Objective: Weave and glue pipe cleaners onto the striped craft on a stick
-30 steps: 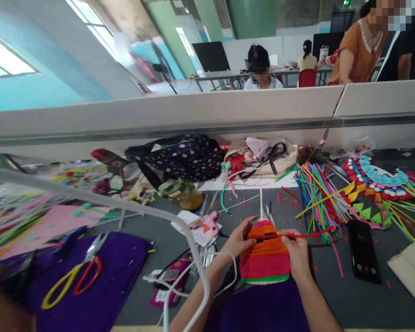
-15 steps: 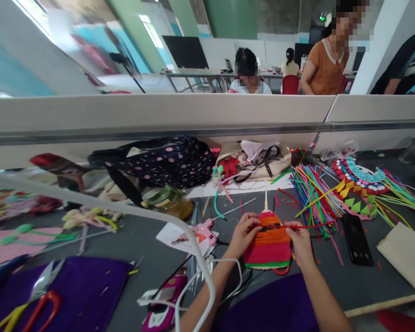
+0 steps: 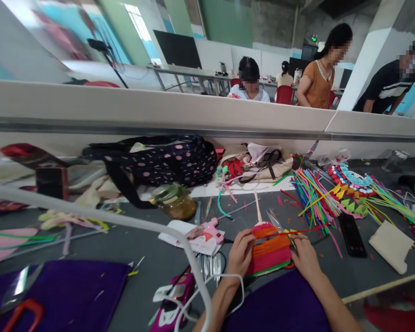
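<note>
A striped craft piece (image 3: 269,253) in pink, orange and red, with a green lower edge, lies in front of me. My left hand (image 3: 241,252) is closed on its left side, fingers along the upper left edge. Across its upper part runs a thin red pipe cleaner (image 3: 313,228), reaching out to the right. My right hand (image 3: 305,254) is at the right edge, fingers closed on the pipe cleaner; its fingertips are partly hidden. Just behind the piece lie scissors (image 3: 274,220). A pale stick (image 3: 258,206) projects from its top.
A pink glue gun (image 3: 212,231) lies left of my hands, by a purple device (image 3: 175,302) and a white cable (image 3: 193,253). Pipe cleaners (image 3: 313,193) heap behind a black phone (image 3: 352,235). Red-handled scissors (image 3: 24,313) rest on purple felt (image 3: 79,286). A jar (image 3: 174,203) stands behind.
My view has shifted and tilted. My left hand has moved down to the piece's left edge, and my right hand is lower at its right edge. Scissors now show behind the piece.
</note>
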Demonstrator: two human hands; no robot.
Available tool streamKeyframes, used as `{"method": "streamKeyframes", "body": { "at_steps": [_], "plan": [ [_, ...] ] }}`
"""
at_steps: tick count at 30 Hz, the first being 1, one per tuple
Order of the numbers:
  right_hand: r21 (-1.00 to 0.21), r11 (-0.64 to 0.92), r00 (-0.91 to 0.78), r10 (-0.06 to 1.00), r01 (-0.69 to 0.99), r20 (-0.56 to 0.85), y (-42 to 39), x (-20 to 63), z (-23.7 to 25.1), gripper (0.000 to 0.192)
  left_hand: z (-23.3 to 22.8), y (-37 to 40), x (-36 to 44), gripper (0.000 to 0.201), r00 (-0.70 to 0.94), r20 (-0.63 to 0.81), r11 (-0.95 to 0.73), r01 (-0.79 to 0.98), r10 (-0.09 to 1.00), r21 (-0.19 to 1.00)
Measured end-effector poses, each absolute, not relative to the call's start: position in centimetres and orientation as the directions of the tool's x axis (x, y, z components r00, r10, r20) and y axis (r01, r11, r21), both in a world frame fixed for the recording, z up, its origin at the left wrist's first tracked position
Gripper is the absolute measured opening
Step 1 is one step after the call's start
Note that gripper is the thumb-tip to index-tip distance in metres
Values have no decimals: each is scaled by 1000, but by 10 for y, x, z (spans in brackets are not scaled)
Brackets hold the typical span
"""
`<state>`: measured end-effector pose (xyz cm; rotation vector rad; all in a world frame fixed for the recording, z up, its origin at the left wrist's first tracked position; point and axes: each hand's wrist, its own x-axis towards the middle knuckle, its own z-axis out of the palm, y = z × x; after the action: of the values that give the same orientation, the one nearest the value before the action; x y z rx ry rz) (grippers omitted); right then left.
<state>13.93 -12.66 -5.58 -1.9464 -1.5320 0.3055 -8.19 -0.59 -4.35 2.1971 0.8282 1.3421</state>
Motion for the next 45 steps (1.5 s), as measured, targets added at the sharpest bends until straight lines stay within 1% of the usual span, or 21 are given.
{"method": "streamKeyframes", "body": {
  "at_steps": [1, 3, 5, 7, 10, 13, 16, 20, 22, 24, 27, 31, 34, 35, 37, 39, 40, 42, 45],
  "plan": [
    [-546, -128, 275, 942, 828, 195, -126, 138, -59, 43, -42, -7, -84, 19, 350, 650, -737, 265, 674, 622],
    [-466, -139, 250, 950, 874, 185, -122, 136, -64, 51, -38, -9, -86, 20, 343, 685, -766, 254, 642, 591],
    [-429, -146, 243, 953, 892, 183, -118, 136, -67, 53, -32, -12, -88, 21, 329, 734, -804, 227, 594, 550],
    [-424, -140, 240, 952, 895, 192, -115, 138, -68, 53, -25, -16, -89, 21, 297, 772, -827, 214, 562, 520],
    [-480, -139, 270, 939, 866, 214, -111, 144, -65, 52, -14, -23, -91, 20, 241, 786, -819, 247, 569, 518],
    [-606, -143, 326, 923, 783, 203, -104, 150, -61, 51, -3, -28, -96, 20, 220, 808, -832, 253, 547, 494],
    [-705, -106, 351, 912, 701, 212, -88, 152, -57, 45, 6, -28, -101, 21, 216, 825, -844, 266, 522, 465],
    [-754, -109, 390, 897, 648, 206, -54, 139, -54, 41, 19, -24, -107, 19, 252, 822, -854, 257, 510, 452],
    [-760, -127, 412, 890, 637, 197, -37, 128, -54, 42, 25, -22, -107, 18, 250, 794, -828, 267, 553, 493],
    [-774, -147, 432, 884, 616, 177, -24, 118, -53, 41, 29, -18, -105, 14, 234, 741, -774, 282, 629, 567],
    [-814, -152, 452, 880, 560, 147, -16, 116, -52, 36, 29, -7, -96, 10, 218, 667, -701, 257, 712, 665],
    [-901, -113, 460, 882, 419, 103, -30, 141, -45, 28, 16, 14, -79, 14, 241, 570, -615, 196, 785, 764],
    [-953, -86, 427, 903, 289, 48, -49, 162, -37, 38, -1, 28, -64, 14, 261, 473, -526, 192, 841, 829],
    [-973, -75, 406, 913, 218, 21, -54, 166, -34, 40, -6, 32, -58, 14, 276, 449, -508, 200, 850, 838],
    [-998, -63, 392, 918, 3, -57, -60, 168, -31, 41, -16, 39, -46, 14, 287, 436, -499, 205, 853, 842],
    [-977, -60, 418, 897, -203, -141, -61, 166, -31, 42, -24, 45, -36, 14, 313, 426, -498, 205, 849, 842],
    [-963, -58, 441, 880, -264, -174, -59, 164, -33, 41, -27, 47, -32, 14, 334, 422, -501, 204, 843, 841],
    [-952, -55, 488, 849, -302, -204, -53, 162, -36, 39, -31, 51, -26, 13, 384, 414, -512, 201, 826, 835],
    [-929, -45, 506, 828, -367, -240, -43, 164, -38, 39, -36, 56, -24, 10, 447, 404, -531, 204, 798, 822]
  ]
}}
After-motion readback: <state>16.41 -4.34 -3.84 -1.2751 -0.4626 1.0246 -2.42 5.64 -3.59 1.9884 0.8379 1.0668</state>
